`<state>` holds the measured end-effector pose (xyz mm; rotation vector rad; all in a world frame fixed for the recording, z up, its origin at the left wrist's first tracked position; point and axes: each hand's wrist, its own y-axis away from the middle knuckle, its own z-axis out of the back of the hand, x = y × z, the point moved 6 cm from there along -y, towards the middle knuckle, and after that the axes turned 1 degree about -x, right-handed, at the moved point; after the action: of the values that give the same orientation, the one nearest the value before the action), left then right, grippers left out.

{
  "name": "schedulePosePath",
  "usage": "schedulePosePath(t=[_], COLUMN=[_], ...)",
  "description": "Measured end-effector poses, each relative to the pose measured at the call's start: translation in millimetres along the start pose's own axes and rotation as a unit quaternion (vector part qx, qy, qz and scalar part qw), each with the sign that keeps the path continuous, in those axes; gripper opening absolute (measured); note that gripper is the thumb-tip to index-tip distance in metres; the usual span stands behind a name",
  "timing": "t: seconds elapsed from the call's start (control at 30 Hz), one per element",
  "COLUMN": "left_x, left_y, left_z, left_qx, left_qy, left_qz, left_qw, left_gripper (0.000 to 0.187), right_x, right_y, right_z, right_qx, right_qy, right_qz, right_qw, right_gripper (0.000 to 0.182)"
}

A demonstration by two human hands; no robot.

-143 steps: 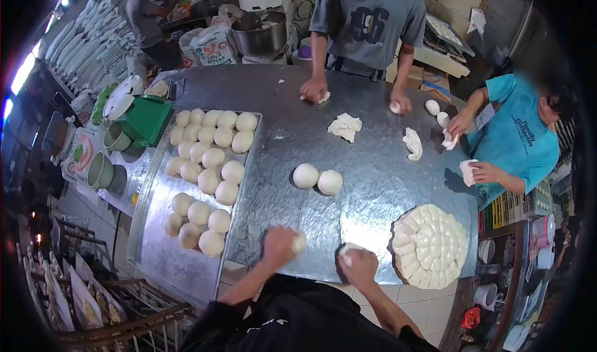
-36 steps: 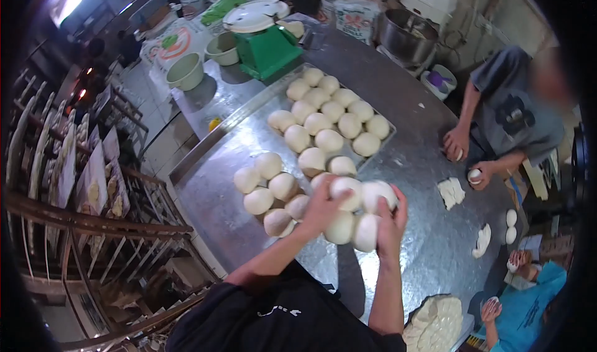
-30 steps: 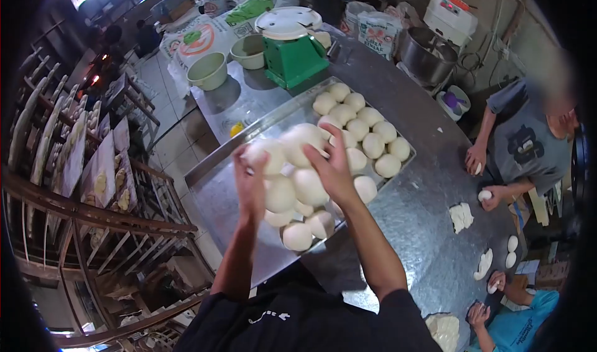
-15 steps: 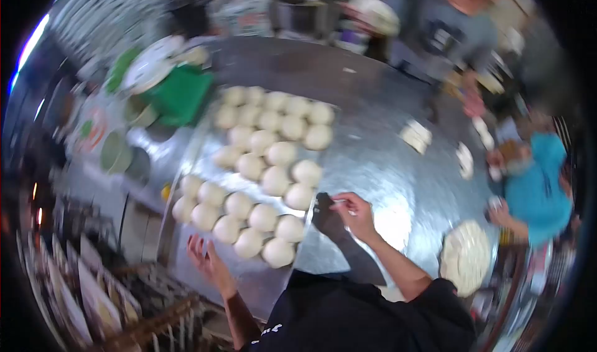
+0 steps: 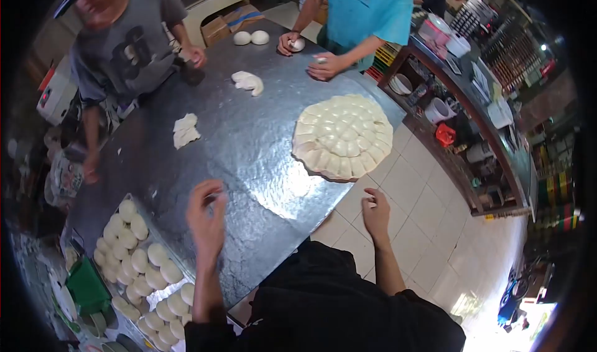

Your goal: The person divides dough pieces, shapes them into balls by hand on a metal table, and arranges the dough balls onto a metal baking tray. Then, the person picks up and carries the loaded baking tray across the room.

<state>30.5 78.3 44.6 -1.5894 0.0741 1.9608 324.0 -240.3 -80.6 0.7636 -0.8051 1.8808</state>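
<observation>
My left hand (image 5: 206, 221) hovers over the metal table, fingers loosely bent and thumb apart, holding nothing I can see. Off the table's front edge, above the floor, my right hand (image 5: 376, 216) is loosely curled with a gap at the fingertips. Between and beyond my hands, a large round of dough (image 5: 343, 137), scored into many lumps, lies at the right edge of the table. Left of my left hand, a tray (image 5: 180, 266) carries several rows of round dough balls (image 5: 140, 260). Loose dough pieces, one flat (image 5: 186, 131) and one bent (image 5: 248, 82), lie farther off.
A person in a turquoise shirt (image 5: 367, 10) handles dough across the metal table (image 5: 249, 140), near two dough balls (image 5: 251, 38). Another in a grey shirt (image 5: 134, 47) stands at the far left. A green container (image 5: 91, 285) sits beyond the tray; a wooden shelf (image 5: 460, 112) stands right.
My view has swung to the right, so the tray now lies at lower left and the scored dough is near the centre. My hands have moved away from the tray.
</observation>
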Motion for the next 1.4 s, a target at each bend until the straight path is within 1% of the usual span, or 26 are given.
schedulePosePath(t=[0.07,0.13,0.2,0.3,0.33,0.37,0.43,0.47,0.5,0.53,0.6,0.73,0.8,0.9,0.93,0.97,1.0,1.03,1.07,1.13,1.17,1.2,1.23,1.3,1.37,1.4], left_x=[20,41,30,80,98,108,143,149,102,135,121,79,59,92,102,107,107,81,86,99,111,120,129,147,165,171], left_y=[-19,-9,19,47,41,39,36,19,14,18,23,60,88,158,177,194,205,199,195,187,181,167,151,124,84,87], left_z=[-83,-166,-228,-319,-331,-330,-333,-327,-300,-295,-250,-103,-21,69,77,81,75,66,60,55,60,60,61,74,101,98], left_qx=[0.113,0.214,0.171,0.134,0.05,-0.037,0.0,0.036,0.046,0.066,0.09,-0.052,-0.144,-0.198,-0.228,-0.16,-0.066,-0.125,-0.143,-0.194,-0.206,-0.169,-0.13,-0.132,-0.129,-0.137], left_qy=[0.086,0.192,0.249,0.341,0.183,0.016,0.035,0.056,0.168,0.253,0.347,0.296,0.315,0.225,0.218,-0.122,-0.443,-0.492,-0.492,-0.377,-0.379,-0.402,-0.425,-0.473,-0.436,-0.435], left_qz=[0.099,0.315,0.425,0.45,0.375,0.286,0.254,0.209,0.331,0.343,0.383,0.324,0.244,0.254,0.253,0.255,0.241,0.186,0.197,0.096,0.101,0.064,0.026,0.047,0.273,0.275], left_qw=[0.985,0.904,0.853,0.815,0.907,0.957,0.967,0.976,0.927,0.902,0.851,0.897,0.906,0.92,0.915,0.946,0.861,0.841,0.836,0.901,0.897,0.898,0.895,0.87,0.848,0.846], left_gripper=[0.03,0.046,0.065,0.082,0.078,0.074,0.067,0.06,0.043,0.039,0.033,0.034,0.042,0.044,0.044,0.046,0.049,0.058,0.058,0.065,0.065,0.061,0.058,0.047,0.04,0.04], right_x=[16,45,56,47,37,32,43,59,85,111,151,220,206,162,129,91,129,137,140,137,140,155,168,194,210,208], right_y=[-1,-11,-23,-49,-57,-70,-55,-47,-29,-18,-10,1,1,-14,-20,-33,-39,-33,-24,7,24,28,26,10,-9,-2], right_z=[-2,-9,-23,-58,-70,-74,-60,-56,-36,-16,15,26,-27,-112,-141,-171,-136,-138,-140,-181,-198,-207,-225,-264,-287,-282], right_qx=[0.031,0.009,0.006,0.054,0.102,0.115,0.184,0.241,0.206,0.224,0.273,0.367,0.448,0.509,0.511,0.37,0.294,0.274,0.249,0.323,0.295,0.254,0.293,0.345,0.336,0.337], right_qy=[0.047,0.155,0.175,0.201,0.213,0.195,0.174,0.15,0.077,0.002,-0.173,-0.348,-0.421,-0.378,-0.259,-0.075,0.003,0.017,0.028,-0.066,0.059,0.027,0.041,0.055,0.003,0.002], right_qz=[0.041,0.152,0.169,0.159,0.131,0.112,0.081,0.056,0.13,0.108,0.093,0.219,0.061,-0.188,-0.171,0.18,0.212,0.301,0.386,0.413,0.473,0.497,0.492,0.479,0.47,0.477], right_qw=[0.998,0.976,0.97,0.965,0.963,0.968,0.964,0.957,0.967,0.969,0.942,0.834,0.786,0.75,0.802,0.908,0.932,0.913,0.888,0.849,0.828,0.829,0.819,0.806,0.816,0.812], right_gripper=[0.032,0.039,0.038,0.033,0.029,0.026,0.026,0.026,0.024,0.02,0.016,0.017,0.019,0.019,0.035,0.06,0.075,0.077,0.079,0.077,0.069,0.048,0.039,0.037,0.046,0.046])
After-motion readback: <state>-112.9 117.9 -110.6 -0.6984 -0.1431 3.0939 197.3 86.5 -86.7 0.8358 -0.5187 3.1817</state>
